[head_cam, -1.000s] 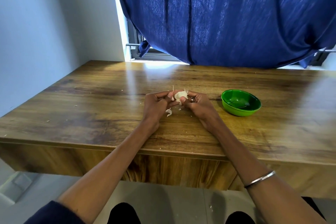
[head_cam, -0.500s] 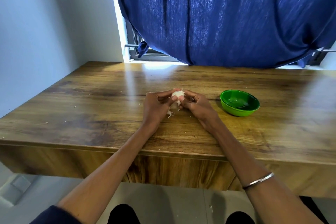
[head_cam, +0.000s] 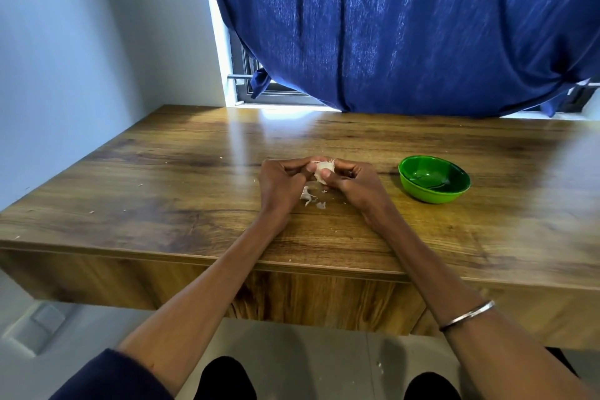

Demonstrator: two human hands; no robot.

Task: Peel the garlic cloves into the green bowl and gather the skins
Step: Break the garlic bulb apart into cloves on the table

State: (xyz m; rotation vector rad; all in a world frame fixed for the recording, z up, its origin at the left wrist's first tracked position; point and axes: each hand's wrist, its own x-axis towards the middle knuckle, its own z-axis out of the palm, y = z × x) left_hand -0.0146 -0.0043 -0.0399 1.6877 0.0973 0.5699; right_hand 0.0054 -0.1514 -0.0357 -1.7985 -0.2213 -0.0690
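Gripping a small off-white garlic bulb [head_cam: 324,169] with frayed roots, the left hand [head_cam: 281,184] and right hand [head_cam: 353,184] pinch it above the brown wooden table [head_cam: 162,191]; papery white skins [head_cam: 310,197] lie below, the round green plastic bowl [head_cam: 434,183] near the right hand.

Left hand [head_cam: 279,183] and right hand [head_cam: 352,182] together, fingers [head_cam: 328,175] curled, pinching garlic [head_cam: 324,168].

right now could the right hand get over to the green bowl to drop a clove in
Probably yes. The green bowl sits on the table just beyond the right hand, with only bare wood between them, though that hand now grips the garlic.
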